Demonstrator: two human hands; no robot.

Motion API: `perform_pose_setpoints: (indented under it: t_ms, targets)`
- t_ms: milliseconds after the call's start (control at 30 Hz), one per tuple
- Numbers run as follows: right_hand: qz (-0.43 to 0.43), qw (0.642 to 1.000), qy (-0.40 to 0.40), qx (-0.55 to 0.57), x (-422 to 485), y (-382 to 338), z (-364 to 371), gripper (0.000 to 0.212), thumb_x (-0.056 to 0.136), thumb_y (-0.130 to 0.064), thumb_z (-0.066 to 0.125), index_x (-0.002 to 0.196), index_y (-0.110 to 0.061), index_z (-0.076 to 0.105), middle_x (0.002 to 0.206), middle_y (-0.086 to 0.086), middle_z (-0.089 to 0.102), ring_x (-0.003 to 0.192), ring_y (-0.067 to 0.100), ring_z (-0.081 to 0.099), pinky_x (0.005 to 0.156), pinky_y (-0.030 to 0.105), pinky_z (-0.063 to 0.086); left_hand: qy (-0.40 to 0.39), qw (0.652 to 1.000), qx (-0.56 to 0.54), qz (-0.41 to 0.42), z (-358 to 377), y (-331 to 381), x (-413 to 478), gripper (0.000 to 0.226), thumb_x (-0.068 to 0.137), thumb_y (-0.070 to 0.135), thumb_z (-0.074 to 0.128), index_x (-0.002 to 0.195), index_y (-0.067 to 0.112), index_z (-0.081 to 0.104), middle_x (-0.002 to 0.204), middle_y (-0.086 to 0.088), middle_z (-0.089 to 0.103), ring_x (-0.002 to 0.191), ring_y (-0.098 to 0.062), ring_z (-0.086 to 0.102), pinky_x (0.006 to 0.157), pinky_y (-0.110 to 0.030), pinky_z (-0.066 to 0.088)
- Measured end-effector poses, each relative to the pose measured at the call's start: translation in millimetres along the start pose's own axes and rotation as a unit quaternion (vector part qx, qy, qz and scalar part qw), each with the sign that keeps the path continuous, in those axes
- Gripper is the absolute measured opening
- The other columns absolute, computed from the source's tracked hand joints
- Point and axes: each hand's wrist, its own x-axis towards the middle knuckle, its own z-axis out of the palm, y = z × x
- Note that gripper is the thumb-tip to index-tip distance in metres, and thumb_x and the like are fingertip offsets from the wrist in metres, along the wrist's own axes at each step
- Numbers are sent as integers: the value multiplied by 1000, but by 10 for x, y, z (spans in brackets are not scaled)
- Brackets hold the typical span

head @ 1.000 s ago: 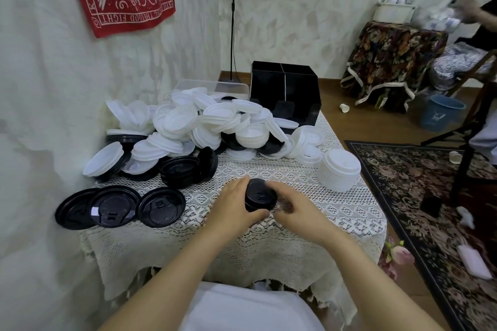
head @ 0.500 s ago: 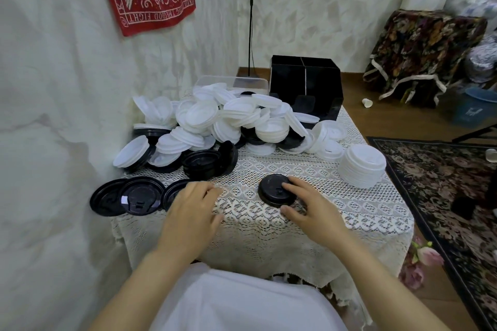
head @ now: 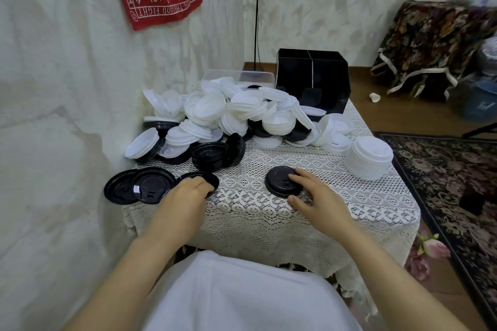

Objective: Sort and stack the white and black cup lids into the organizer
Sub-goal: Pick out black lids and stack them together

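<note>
A black organizer (head: pixel 312 75) with dividers stands at the table's far end. In front of it lies a big pile of white lids (head: pixel 228 115) mixed with black ones. A neat white lid stack (head: pixel 368 158) sits at the right. My right hand (head: pixel 314 193) rests its straight fingers on a small stack of black lids (head: pixel 279 181) at mid-table. My left hand (head: pixel 188 193) curls its fingers over the rightmost flat black lid (head: pixel 207 179) of a row; two more flat black lids (head: pixel 134 188) lie beside it. A black lid stack (head: pixel 209 156) sits behind.
A lace cloth (head: pixel 322 164) covers the small table, which stands against the wall on the left. A clear plastic tub (head: pixel 236 75) stands behind the pile. A patterned rug (head: pixel 443 169), a blue bucket (head: pixel 481 105) and a draped table (head: pixel 430 35) are to the right.
Both hands held the small black lid stack together, then set it on the cloth. My left hand moved left onto the flat black lid; my right hand stayed at the stack.
</note>
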Motion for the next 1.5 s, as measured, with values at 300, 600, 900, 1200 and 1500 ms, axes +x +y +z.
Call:
perform_pose_setpoints:
  t_ms: [300, 600, 900, 1200, 1500]
  targets:
    - [-19, 999, -8, 46, -29, -19, -33, 62, 93, -36, 60, 148, -39, 31, 156, -22, 18, 139, 6, 32, 108, 34, 39, 12, 836, -518, -179, -312, 553, 167, 24, 91, 6, 60, 102, 26, 67, 93, 10, 73, 91, -5, 67, 78, -20, 51]
    - [-148, 979, -43, 131, -236, -373, -113, 84, 81, -18, 75, 147, -37, 28, 155, -21, 22, 142, -9, 13, 116, 16, 16, -84, 694, -661, -274, -46, 783, 330, 19, 93, 9, 58, 109, 16, 64, 85, -4, 73, 83, -18, 68, 80, -35, 53]
    - [-104, 971, 5, 216, -159, -271, -99, 81, 68, -19, 86, 136, -38, 44, 139, -18, 45, 130, -2, 41, 113, 30, 35, -99, 658, -692, -278, 54, 911, 494, 21, 93, 12, 59, 113, 18, 59, 101, -8, 68, 86, -19, 65, 80, -36, 53]
    - [7, 976, 50, 211, 185, 68, -285, 65, 80, -14, 76, 138, -23, 49, 141, -10, 41, 130, 11, 40, 112, 41, 35, -83, 953, -270, -106, 346, 697, 392, 42, 94, 23, 56, 135, 21, 49, 134, 6, 51, 120, -9, 47, 101, -28, 39]
    - [-16, 993, -49, 110, 246, -18, -43, 65, 82, -30, 75, 140, -34, 47, 153, -9, 28, 139, 14, 31, 116, 38, 28, -65, 969, -229, -69, 365, 666, 382, 40, 94, 25, 56, 133, 22, 50, 135, 7, 50, 123, -9, 44, 98, -22, 31]
